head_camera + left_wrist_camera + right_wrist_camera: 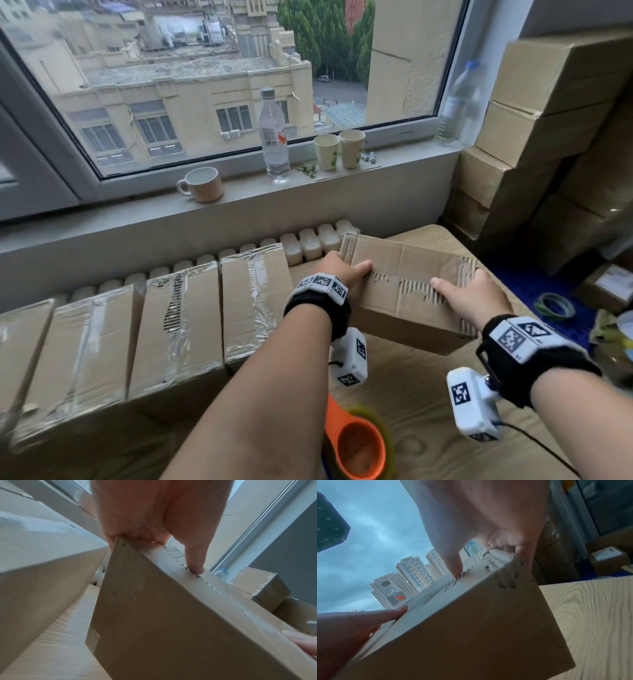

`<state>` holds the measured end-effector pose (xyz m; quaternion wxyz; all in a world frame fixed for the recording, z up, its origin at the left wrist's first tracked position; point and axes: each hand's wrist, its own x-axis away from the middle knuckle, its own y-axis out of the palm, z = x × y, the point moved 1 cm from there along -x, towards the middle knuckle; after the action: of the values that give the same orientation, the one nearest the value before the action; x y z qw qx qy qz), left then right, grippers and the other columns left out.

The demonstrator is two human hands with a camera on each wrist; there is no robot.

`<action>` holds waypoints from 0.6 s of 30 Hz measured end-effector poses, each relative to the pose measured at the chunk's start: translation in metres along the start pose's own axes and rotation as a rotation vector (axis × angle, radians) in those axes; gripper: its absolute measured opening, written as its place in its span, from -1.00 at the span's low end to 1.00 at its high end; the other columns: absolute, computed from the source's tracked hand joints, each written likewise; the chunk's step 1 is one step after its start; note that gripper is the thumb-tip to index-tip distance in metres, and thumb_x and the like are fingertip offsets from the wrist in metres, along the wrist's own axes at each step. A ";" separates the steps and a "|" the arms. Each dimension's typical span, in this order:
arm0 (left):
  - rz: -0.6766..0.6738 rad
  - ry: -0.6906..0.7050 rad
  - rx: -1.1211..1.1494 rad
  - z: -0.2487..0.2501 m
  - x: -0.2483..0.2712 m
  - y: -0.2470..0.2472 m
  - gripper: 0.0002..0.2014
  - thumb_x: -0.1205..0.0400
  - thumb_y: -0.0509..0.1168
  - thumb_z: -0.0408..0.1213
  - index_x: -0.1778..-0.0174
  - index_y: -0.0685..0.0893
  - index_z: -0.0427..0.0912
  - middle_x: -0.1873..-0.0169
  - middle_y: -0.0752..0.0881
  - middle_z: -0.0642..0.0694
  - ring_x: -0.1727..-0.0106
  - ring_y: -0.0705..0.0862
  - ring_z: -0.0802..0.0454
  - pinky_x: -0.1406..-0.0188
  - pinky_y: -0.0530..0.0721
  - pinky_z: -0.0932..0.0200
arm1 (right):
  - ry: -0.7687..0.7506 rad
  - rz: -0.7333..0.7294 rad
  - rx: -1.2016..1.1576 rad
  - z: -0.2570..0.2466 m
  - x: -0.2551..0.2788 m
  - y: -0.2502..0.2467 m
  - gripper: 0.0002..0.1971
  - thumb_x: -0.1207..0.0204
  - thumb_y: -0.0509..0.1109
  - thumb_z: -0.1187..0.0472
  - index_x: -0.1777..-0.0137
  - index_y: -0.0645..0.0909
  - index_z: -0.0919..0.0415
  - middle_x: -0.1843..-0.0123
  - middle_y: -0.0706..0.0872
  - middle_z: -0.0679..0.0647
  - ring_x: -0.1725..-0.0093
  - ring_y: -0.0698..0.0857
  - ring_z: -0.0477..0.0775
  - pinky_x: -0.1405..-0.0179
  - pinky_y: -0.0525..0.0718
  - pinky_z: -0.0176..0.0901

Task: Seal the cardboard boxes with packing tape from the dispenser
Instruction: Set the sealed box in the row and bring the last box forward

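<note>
I hold a brown cardboard box (pixel 404 284) with both hands above the wooden table (pixel 428 394); its top skin is torn and shows the corrugation. My left hand (pixel 346 270) grips the box's left end, thumb on top. My right hand (pixel 462 291) grips the right end the same way. From the left wrist, the left hand (pixel 154 527) clasps the box (pixel 163 615) at its corner. In the right wrist view my right hand (pixel 488 527) curls over the torn edge of the box (pixel 471 628). The orange tape dispenser (pixel 356 442) lies on the table below my left forearm, held by neither hand.
Several taped boxes (pixel 171 325) stand in a row at the left, against a white radiator (pixel 315 243). On the windowsill are a mug (pixel 202 185), a water bottle (pixel 274 137) and two paper cups (pixel 339 150). Stacked boxes (pixel 548 137) rise at the right.
</note>
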<state>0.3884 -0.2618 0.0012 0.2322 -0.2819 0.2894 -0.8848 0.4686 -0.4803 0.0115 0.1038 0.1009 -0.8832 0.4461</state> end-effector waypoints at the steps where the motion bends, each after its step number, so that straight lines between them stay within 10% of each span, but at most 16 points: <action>1: -0.013 0.006 -0.021 0.001 0.008 -0.001 -0.34 -0.48 0.36 0.23 -0.34 0.56 -0.19 -0.20 0.69 -0.14 -0.17 0.68 -0.16 -0.11 0.60 0.08 | -0.011 0.019 0.013 0.002 0.008 -0.006 -0.28 -0.41 0.46 -0.22 -0.43 0.42 0.23 -0.37 0.61 0.23 -0.34 0.57 0.34 -0.28 0.52 0.09; 8: 0.031 0.029 -0.071 0.000 0.063 -0.011 -0.36 -0.44 0.37 0.29 -0.21 0.68 -0.18 -0.09 0.74 -0.13 -0.03 0.70 -0.12 0.06 0.59 0.13 | -0.091 0.057 0.108 0.008 0.054 -0.036 -0.26 -0.40 0.45 -0.27 -0.43 0.46 0.23 -0.38 0.62 0.24 -0.36 0.56 0.33 -0.29 0.52 0.06; 18: 0.127 -0.056 -0.027 -0.019 0.165 -0.002 -0.25 -0.43 0.32 0.36 -0.34 0.61 -0.16 -0.29 0.65 -0.13 -0.28 0.62 -0.18 -0.29 0.56 0.04 | -0.246 0.000 0.214 0.032 0.117 -0.073 -0.34 -0.40 0.39 -0.35 -0.29 0.58 0.16 -0.23 0.70 0.18 -0.19 0.65 0.29 -0.11 0.59 0.03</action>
<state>0.2546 -0.3476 0.0498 0.2921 -0.2909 0.3120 -0.8560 0.3730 -0.5585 0.0809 -0.0166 0.1655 -0.8366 0.5219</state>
